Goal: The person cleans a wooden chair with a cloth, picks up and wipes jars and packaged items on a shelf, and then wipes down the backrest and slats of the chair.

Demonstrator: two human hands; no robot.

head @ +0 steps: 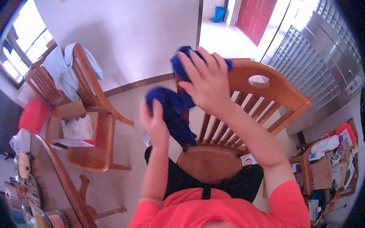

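A dark blue cloth (pixel 178 114) hangs over the left end of the top rail of a wooden chair (pixel 245 67) in front of me. My left hand (pixel 155 121) grips a bunched part of the cloth, left of the chair back. Higher up and to the right, my right hand (pixel 207 81) lies over another part of the same blue cloth at the chair's top corner, fingers spread a little. Whether these fingers pinch the cloth is hidden beneath the hand. The chair's wooden seat (pixel 210 163) is between my legs.
On the left, another wooden chair (pixel 90 149) bears a light blue cloth (pixel 62 70) and an open cardboard box (pixel 93 125). A table edge (pixel 62 179) runs at the lower left, with jars and other items. A loaded wooden shelf (pixel 306 172) stands right. Beyond are a metal gate (pixel 309 54) and blue boots (pixel 218 14).
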